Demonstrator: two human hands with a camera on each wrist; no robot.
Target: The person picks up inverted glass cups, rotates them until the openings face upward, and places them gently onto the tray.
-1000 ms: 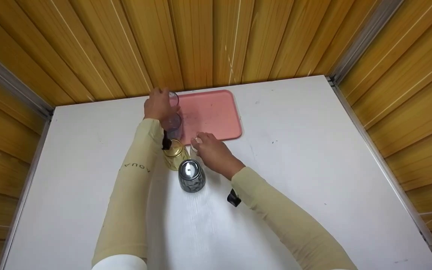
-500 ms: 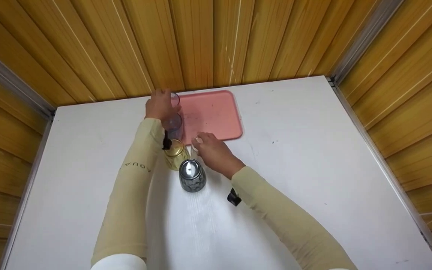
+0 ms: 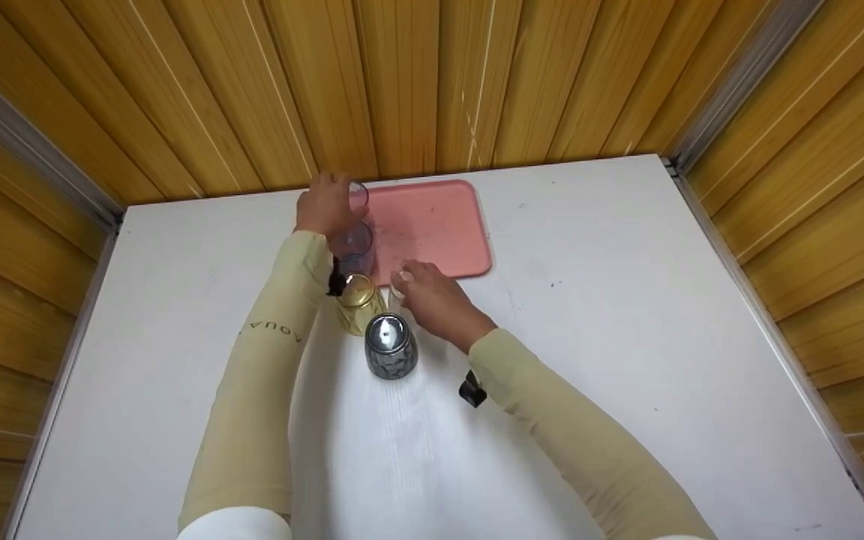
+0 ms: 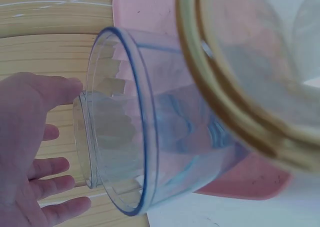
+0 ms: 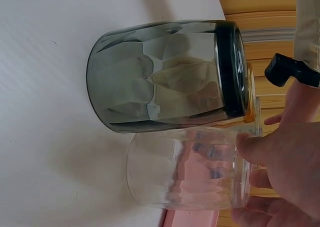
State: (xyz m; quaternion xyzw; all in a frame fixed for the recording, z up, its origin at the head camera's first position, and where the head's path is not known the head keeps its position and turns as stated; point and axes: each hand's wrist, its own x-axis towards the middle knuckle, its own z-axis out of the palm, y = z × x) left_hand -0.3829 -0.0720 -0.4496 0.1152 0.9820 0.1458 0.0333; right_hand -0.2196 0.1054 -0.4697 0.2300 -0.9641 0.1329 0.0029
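In the head view my left hand (image 3: 324,207) reaches to the far left corner of the pink tray (image 3: 443,229). Its thumb and fingers hold a clear glass (image 4: 85,152) by the top, partly hidden behind a bluish glass (image 4: 175,119). Nearer me, my right hand (image 3: 438,300) grips another clear glass (image 5: 200,172) from above, thumb on one side of its base and fingers on the other. Beside that glass stand an upside-down yellow glass (image 3: 358,306) and an upside-down dark grey glass (image 3: 391,346), the grey one closest to me.
The white table (image 3: 597,360) extends to both sides and toward me. A wood-patterned wall (image 3: 402,90) rises right behind the tray, with similar panels at left and right. My left forearm passes close beside the yellow glass.
The head view has shifted slightly, so everything sits a little further right. Both hands keep their places at the same glasses, and the glasses stand as before.
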